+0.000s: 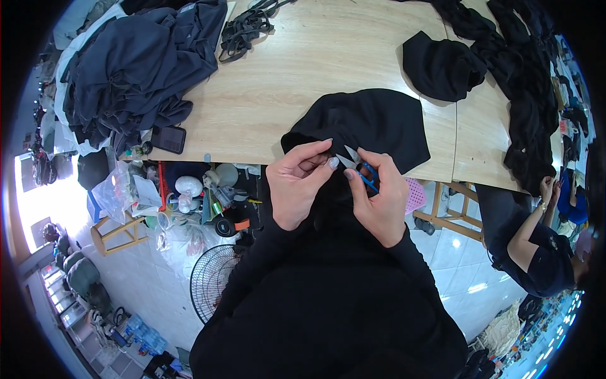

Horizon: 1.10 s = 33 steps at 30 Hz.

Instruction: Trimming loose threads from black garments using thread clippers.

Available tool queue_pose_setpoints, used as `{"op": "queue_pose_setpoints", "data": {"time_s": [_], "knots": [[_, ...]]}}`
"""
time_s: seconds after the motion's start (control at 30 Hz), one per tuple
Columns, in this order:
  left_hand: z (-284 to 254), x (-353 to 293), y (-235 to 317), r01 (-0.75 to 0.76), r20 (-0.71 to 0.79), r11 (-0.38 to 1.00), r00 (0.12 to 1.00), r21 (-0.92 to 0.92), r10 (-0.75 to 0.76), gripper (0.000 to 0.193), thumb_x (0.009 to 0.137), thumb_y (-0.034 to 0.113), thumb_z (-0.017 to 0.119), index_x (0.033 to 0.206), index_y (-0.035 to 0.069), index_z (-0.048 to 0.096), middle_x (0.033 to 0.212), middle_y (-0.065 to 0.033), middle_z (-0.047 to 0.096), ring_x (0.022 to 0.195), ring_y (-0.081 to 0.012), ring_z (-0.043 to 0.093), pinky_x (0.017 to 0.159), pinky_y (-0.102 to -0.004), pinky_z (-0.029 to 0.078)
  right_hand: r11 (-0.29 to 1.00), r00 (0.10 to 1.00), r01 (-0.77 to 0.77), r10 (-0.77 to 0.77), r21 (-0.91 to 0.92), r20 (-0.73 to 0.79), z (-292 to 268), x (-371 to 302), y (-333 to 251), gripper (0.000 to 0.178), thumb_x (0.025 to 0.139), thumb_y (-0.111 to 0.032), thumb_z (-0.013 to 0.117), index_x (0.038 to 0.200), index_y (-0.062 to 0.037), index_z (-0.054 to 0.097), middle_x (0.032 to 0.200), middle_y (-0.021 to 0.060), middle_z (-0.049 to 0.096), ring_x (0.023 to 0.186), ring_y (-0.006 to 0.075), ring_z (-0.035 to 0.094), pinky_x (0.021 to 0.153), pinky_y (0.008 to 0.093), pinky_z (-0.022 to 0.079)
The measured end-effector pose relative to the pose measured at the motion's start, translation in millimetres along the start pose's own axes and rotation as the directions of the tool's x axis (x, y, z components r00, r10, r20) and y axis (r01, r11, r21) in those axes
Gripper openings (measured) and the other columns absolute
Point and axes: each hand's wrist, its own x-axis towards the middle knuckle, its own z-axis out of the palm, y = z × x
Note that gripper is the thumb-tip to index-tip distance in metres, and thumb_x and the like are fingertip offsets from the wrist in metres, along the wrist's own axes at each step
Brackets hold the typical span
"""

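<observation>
A black piece of fabric (385, 120) lies over the table's near edge in front of me. My left hand (299, 183) pinches the near-left part of this cloth between thumb and fingers; exactly what bit sits in the pinch is hidden. My right hand (384, 196) is wrapped round small blue-handled thread snips (365, 172). Their pointed metal blades stand apart and point up and left, close to my left thumb and fingertips. Whether a thread lies between the blades is too small to tell.
Dark garments are heaped (139, 69) at the table's left, beside a phone (168, 139). Black straps (249, 28) lie at the back. Another black cloth (442, 66) and a long dark fabric pile (524, 95) lie right. A co-worker (536, 252) sits at right; a fan (214, 278) stands lower left.
</observation>
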Motion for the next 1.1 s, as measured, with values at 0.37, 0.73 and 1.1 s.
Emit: {"op": "queue_pose_setpoints", "data": {"time_s": [0.37,0.73,1.1], "knots": [[-5.2,2.5,-2.2,0.003,0.017,1.0,1.0,0.03,-0.003,0.039,0.09,-0.018,0.076,0.127,-0.004,0.076,0.119,-0.0093,0.074,0.104,-0.0135,0.075,0.094,-0.0249,0.061,1.0,1.0,0.002,-0.002,-0.004,-0.01,5.8,3.6,3.3,0.031,0.096,-0.007,0.083,0.123,0.0012,0.07,0.095,0.0101,0.071,0.079,0.0184,0.07,0.071,0.0297,0.054],[-4.4,1.4,-0.6,-0.02,0.013,0.997,1.0,0.068,0.02,0.04,0.091,-0.018,0.075,0.128,-0.004,0.076,0.121,-0.0092,0.074,0.103,-0.013,0.075,0.093,-0.0245,0.061,1.0,1.0,-0.006,0.006,0.002,0.0,3.6,2.6,0.2,0.031,0.095,-0.007,0.084,0.122,0.0016,0.071,0.096,0.01,0.073,0.081,0.0176,0.071,0.073,0.0291,0.055],[-3.7,0.3,-3.6,-0.07,0.012,0.992,0.998,0.105,0.069,0.04,0.09,-0.017,0.076,0.128,-0.004,0.076,0.122,-0.0091,0.073,0.102,-0.0131,0.075,0.091,-0.0241,0.061,0.999,0.999,-0.032,0.032,-0.009,-0.02,8.5,1.0,1.4,0.03,0.096,-0.007,0.083,0.122,0.0018,0.071,0.097,0.0105,0.073,0.081,0.0183,0.072,0.073,0.0297,0.056]]}}
